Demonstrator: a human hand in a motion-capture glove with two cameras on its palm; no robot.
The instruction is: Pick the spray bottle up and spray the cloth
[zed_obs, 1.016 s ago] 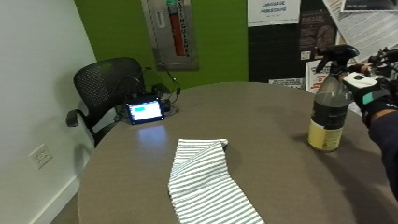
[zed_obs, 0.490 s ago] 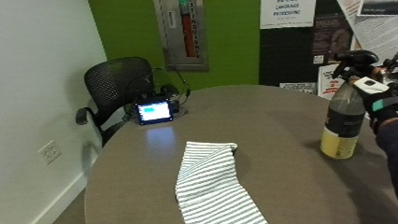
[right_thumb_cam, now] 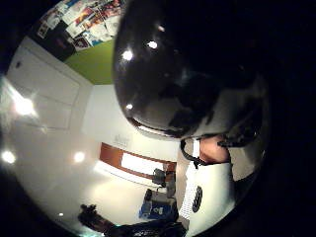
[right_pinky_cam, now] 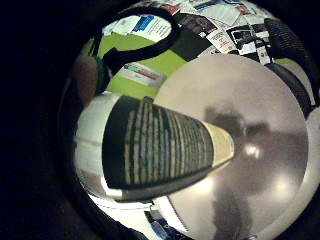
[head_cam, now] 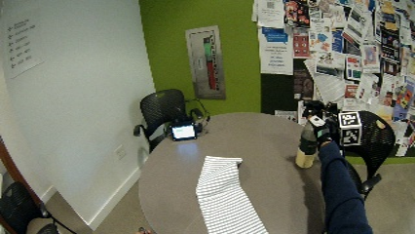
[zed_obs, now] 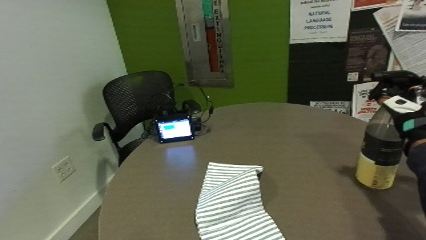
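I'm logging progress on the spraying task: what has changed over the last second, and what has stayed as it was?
Little has visibly changed. The outside view's camera has shifted, so the apparent drift of things is not real motion. The gloved right hand stays at the neck of the spray bottle, which still stands on the table, not lifted. The striped cloth lies where it was, apart from the bottle.

The person is wearing a dark navy long sleeve (head_cam: 337,187) that is covering the whole right arm down to the wrist. The right hand (zed_obs: 407,114) is wearing a black glove with a white plastic piece on its back and a teal band at the cuff (the band is showing just above the sleeve's end). Black straps are looping past the palm cameras' edges.
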